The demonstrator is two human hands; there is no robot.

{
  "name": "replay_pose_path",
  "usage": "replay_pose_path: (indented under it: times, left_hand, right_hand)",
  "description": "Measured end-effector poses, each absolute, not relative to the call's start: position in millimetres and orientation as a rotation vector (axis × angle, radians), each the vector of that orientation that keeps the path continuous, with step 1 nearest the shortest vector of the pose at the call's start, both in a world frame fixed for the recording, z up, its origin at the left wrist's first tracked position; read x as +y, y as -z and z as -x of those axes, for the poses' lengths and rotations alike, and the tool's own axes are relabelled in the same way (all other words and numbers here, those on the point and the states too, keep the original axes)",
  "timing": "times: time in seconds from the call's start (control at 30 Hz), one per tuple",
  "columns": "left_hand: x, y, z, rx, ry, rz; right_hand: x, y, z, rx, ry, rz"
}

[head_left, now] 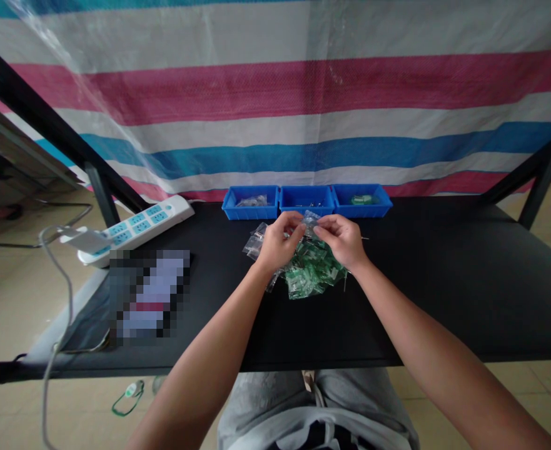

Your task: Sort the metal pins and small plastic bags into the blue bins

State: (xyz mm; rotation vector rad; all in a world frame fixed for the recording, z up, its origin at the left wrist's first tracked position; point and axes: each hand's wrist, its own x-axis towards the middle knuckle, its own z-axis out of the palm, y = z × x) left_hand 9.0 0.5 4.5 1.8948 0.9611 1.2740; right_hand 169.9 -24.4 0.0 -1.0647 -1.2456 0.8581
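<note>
Between my two hands is a small clear plastic bag (309,220), pinched at its edges. My left hand (281,240) has its thumb and fingers closed on the left side of the bag. My right hand (343,239) grips the other side, thumb against fingertips. Below them lies a heap of small green packets (313,270) on the black table. Several clear packets (255,240) stick out from the heap beside my left hand. What is inside the pinched bag is too small to make out.
Behind the heap stand three blue bins: a left bin (250,214) with clear packets, a middle bin (306,211) with small metal pieces, and a right bin (362,209) with a green packet. A power strip (137,228) and a blurred-out phone-like object (156,294) lie left. A striped sheet (275,94) hangs behind.
</note>
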Motion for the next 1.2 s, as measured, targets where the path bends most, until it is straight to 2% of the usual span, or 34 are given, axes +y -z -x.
replay_pose_path:
  times: [0.2, 0.33, 0.53, 0.77, 0.93, 1.2]
  left_hand:
    - [5.6, -5.3, -3.0, 1.071, -1.282, -2.01]
    - [23.9, -2.4, 11.4, 1.337, -1.341, -2.072]
    - [34.9, -5.2, 26.4, 1.966, -0.932, -1.994]
    - [36.5, -8.1, 42.8, 2.201, -0.963, -1.975]
    - [44.5, -4.7, 54.3, 2.189, -0.883, -2.061]
    - [30.7, -8.0, 41.2, 1.951, -1.022, -2.286]
  right_hand:
    - [-17.3, 7.9, -173.4, -1.205, -0.759, 1.119]
    - [-10.7, 15.4, -180.9, -1.203, -0.659, 1.149]
    - [-9.5, 17.1, -186.5, -1.291, -0.634, 1.206]
    - [-15.3, 11.1, -187.2, -1.446, -0.526, 1.255]
    - [-18.8, 7.5, -188.4, -1.545, -0.437, 1.269]
    - [-16.7, 5.6, -193.8, -1.624, -0.275, 1.331]
